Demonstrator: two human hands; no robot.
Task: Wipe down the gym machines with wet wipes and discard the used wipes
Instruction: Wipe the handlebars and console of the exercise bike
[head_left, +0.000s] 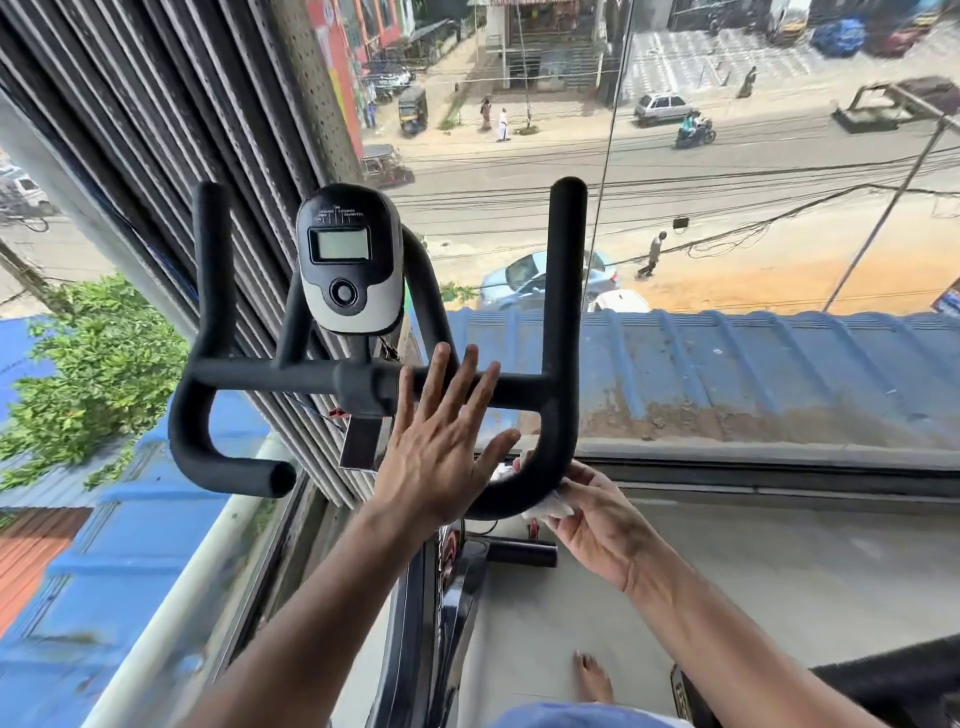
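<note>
We are mid-wipe on the exercise bike's handlebar (556, 364). Our right hand (597, 525) pinches the wet wipe (548, 506) against the lower right curve of the bar; our left hand (441, 447) is spread flat, fingers straight, over the crossbar. Next, we judge, the wipe should slide on along the grip.

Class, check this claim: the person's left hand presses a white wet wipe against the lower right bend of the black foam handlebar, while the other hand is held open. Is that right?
Not quite. The head view shows the right hand pressing the white wet wipe against the lower right bend of the black foam handlebar; the left hand is the open one.
</note>
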